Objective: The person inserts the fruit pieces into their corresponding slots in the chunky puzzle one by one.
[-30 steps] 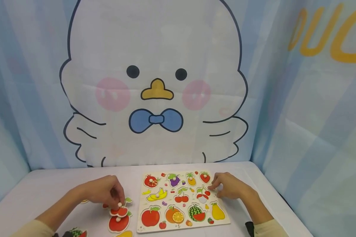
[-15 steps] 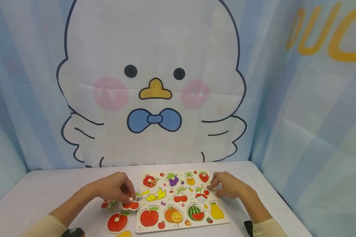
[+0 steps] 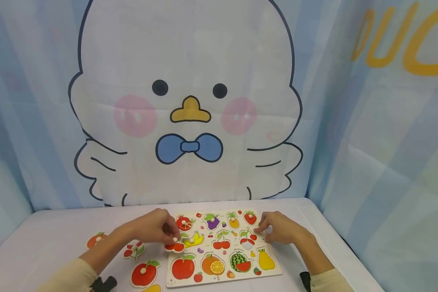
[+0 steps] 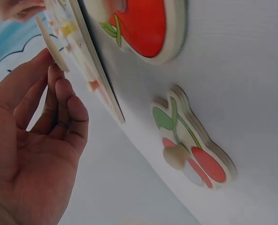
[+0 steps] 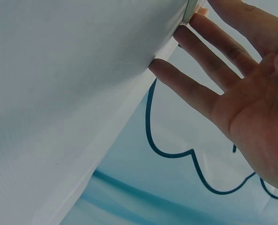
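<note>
My left hand (image 3: 157, 228) pinches the knob of a cherry puzzle piece (image 3: 175, 246), which overlaps the left edge of the fruit puzzle board (image 3: 182, 283). In the left wrist view the same piece (image 4: 53, 47) shows edge-on at the fingertips. At the board's right side, my right hand (image 3: 279, 229) touches the edge; its fingers (image 5: 190, 79) stretch out nearly straight in the right wrist view. Knobbed pomegranate (image 3: 184, 223), grape (image 3: 212, 221), pineapple (image 3: 234, 222), strawberry (image 3: 250, 218) and banana (image 3: 195, 238) pieces sit in the board.
Left of the board lie a red apple-like piece (image 3: 142, 276), a red-and-green piece (image 3: 136, 248) and an orange-red piece (image 3: 95, 241) partly behind the left forearm. A yellow piece (image 3: 153, 288) is cut off at the bottom. A printed curtain (image 3: 190, 178) rises behind the table.
My left hand has carried the cherry piece right, from above the loose pieces to the board's left edge. The right hand stays at the board's right side.
</note>
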Demonstrator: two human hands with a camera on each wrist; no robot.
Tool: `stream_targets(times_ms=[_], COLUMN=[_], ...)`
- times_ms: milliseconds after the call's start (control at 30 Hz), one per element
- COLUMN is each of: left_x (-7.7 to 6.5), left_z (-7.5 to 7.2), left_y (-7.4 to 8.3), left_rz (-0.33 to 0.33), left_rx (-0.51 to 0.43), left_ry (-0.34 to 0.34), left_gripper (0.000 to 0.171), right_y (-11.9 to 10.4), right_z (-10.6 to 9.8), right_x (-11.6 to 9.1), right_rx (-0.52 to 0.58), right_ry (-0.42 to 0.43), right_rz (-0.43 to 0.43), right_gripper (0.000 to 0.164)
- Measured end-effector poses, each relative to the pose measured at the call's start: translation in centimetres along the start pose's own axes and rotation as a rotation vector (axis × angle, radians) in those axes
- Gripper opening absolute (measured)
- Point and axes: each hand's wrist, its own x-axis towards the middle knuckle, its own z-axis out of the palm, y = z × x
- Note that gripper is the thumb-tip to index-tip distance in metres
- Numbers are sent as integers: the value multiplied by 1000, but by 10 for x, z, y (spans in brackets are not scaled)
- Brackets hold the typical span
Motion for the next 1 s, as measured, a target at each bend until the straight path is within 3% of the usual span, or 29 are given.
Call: stream_targets(times_ms=[767, 1000], left_x=[53, 65], left_z=[24, 30], left_y=[27, 38], left_rz=[52, 51], left_rx=[106, 157], left_ry=[-34, -38], left_gripper=[5, 5], right_y=[0, 0], right_z=[-1, -1], right_x=[0, 0], right_rx=[-9, -14], right_ry=[-9, -2], right_rz=[6, -45], right_gripper=[31, 31])
